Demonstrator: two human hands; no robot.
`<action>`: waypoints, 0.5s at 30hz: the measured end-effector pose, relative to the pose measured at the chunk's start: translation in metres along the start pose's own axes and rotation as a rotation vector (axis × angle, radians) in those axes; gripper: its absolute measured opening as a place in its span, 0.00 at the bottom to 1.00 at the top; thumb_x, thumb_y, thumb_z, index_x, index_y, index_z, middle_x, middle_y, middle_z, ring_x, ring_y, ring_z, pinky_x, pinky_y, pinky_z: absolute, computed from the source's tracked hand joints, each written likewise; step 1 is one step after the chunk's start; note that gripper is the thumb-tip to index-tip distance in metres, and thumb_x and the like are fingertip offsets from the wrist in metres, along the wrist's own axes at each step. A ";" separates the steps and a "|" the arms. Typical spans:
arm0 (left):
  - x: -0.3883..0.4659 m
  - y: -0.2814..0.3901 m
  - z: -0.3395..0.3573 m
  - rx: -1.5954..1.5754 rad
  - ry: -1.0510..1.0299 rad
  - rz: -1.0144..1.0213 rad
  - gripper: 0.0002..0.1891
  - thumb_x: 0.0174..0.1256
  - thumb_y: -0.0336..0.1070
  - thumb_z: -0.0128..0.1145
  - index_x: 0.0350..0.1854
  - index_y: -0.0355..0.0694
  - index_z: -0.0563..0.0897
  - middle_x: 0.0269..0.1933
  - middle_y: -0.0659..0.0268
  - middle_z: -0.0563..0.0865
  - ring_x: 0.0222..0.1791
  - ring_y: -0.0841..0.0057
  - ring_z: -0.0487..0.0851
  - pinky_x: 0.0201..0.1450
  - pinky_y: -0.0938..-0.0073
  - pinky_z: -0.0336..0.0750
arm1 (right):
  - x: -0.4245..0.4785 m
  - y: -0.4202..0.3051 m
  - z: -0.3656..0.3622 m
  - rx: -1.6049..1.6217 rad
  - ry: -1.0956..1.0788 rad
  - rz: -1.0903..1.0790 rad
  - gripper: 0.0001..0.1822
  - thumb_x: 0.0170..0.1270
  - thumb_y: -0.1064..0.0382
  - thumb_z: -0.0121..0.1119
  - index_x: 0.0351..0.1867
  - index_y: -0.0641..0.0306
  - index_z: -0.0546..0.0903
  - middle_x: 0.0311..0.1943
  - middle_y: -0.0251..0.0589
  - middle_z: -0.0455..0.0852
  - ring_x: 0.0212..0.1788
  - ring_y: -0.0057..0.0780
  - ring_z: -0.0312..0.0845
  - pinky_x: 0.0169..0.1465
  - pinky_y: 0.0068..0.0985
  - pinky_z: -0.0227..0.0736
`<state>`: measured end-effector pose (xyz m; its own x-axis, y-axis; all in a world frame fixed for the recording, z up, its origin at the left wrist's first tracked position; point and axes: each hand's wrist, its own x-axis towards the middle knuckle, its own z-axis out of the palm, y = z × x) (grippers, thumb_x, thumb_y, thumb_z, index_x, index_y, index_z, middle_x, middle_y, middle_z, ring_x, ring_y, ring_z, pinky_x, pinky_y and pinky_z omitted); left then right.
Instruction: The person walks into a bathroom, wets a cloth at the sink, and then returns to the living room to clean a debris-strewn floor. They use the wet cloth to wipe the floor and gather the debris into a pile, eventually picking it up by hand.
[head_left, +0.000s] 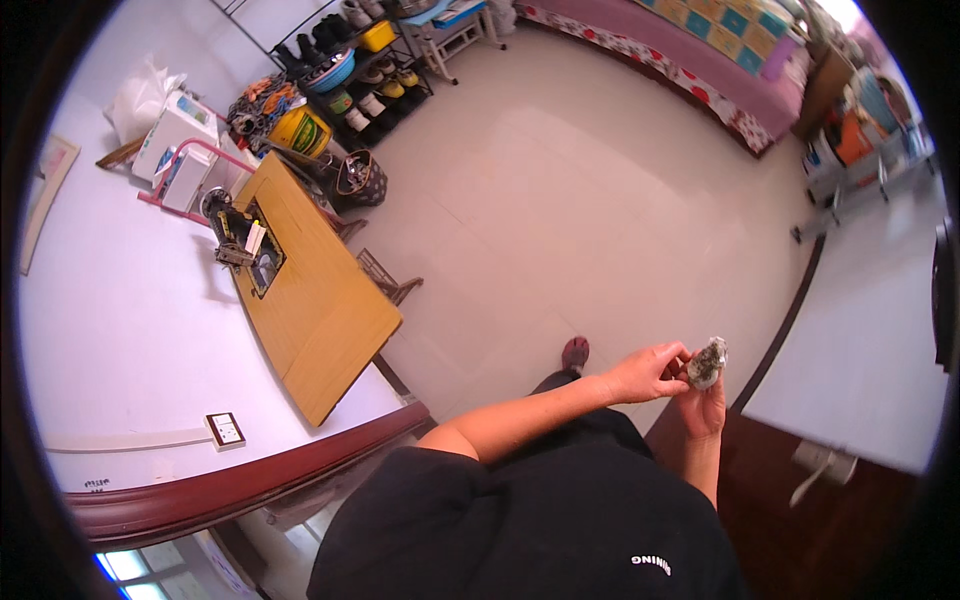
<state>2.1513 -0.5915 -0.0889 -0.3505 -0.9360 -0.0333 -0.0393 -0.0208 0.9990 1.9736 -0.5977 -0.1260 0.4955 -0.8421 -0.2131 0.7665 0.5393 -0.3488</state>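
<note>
A small crumpled bundle (706, 364), whitish with dark grey-brown patches, is held up in front of my body at the lower right; its exact kind cannot be told. My right hand (702, 409) holds it from below, palm turned up, with the fingers partly hidden behind it. From the left, my left hand (660, 371) reaches to the bundle's side, its thumb and fingertips close together there. Whether those fingertips pinch it or only touch it is unclear.
To the left, a sewing machine (232, 229) stands on a wooden table (330, 315). Behind it are a patterned waste bin (362, 180), a yellow bucket (301, 131) and a shoe rack (390, 105). A bed (675, 49) lies across the room; a wheeled rack (862, 172) stands right.
</note>
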 end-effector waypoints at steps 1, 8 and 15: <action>0.020 0.000 -0.015 -0.025 0.012 -0.003 0.17 0.57 0.32 0.60 0.47 0.36 0.72 0.37 0.59 0.82 0.38 0.72 0.82 0.43 0.72 0.77 | 0.025 -0.010 0.005 -0.021 -0.028 0.007 0.22 0.65 0.56 0.53 0.56 0.65 0.71 0.52 0.42 0.77 0.47 0.36 0.75 0.53 0.34 0.70; 0.105 0.009 -0.140 -0.136 0.213 -0.078 0.20 0.58 0.29 0.58 0.53 0.37 0.70 0.40 0.61 0.81 0.38 0.76 0.81 0.44 0.75 0.76 | 0.211 -0.025 0.053 -0.102 -0.066 0.133 0.20 0.65 0.56 0.53 0.55 0.61 0.71 0.48 0.38 0.79 0.45 0.32 0.75 0.50 0.32 0.71; 0.102 0.002 -0.278 -0.093 0.747 -0.130 0.21 0.60 0.29 0.56 0.56 0.35 0.69 0.46 0.60 0.80 0.39 0.77 0.80 0.43 0.75 0.76 | 0.408 0.038 0.141 -0.206 -0.244 0.543 0.18 0.64 0.56 0.54 0.54 0.58 0.72 0.46 0.34 0.79 0.47 0.29 0.75 0.55 0.34 0.67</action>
<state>2.3753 -0.7851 -0.0824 0.3794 -0.9121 -0.1555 0.0540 -0.1459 0.9878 2.2627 -0.9193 -0.0979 0.8893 -0.4096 -0.2036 0.2972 0.8558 -0.4235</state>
